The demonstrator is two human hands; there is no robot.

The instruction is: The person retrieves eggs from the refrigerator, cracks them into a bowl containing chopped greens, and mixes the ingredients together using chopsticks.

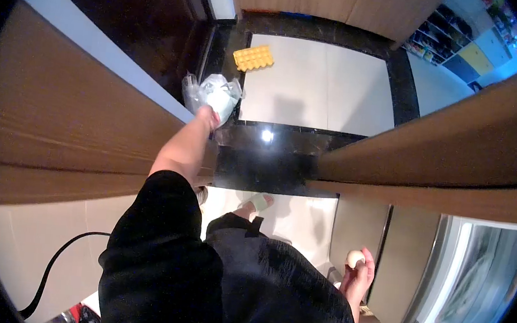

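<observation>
My left arm reaches out toward the doorway, and my left hand (pixel 209 118) grips a clear plastic bag (pixel 221 94) with something pale inside it. What the bag contains cannot be made out. Low on the right, beside the fridge, my right hand (pixel 360 277) is closed around a pale egg (pixel 355 258), which shows between thumb and fingers. A yellow egg tray (pixel 254 58) lies on the floor tiles beyond the bag.
The lit fridge compartment (pixel 476 279) stands open at the lower right. Brown door panels (pixel 444 150) flank the doorway on both sides. A dark threshold (pixel 264 165) crosses the floor. Shelves (pixel 445 31) stand far right. A black cable (pixel 56 254) hangs lower left.
</observation>
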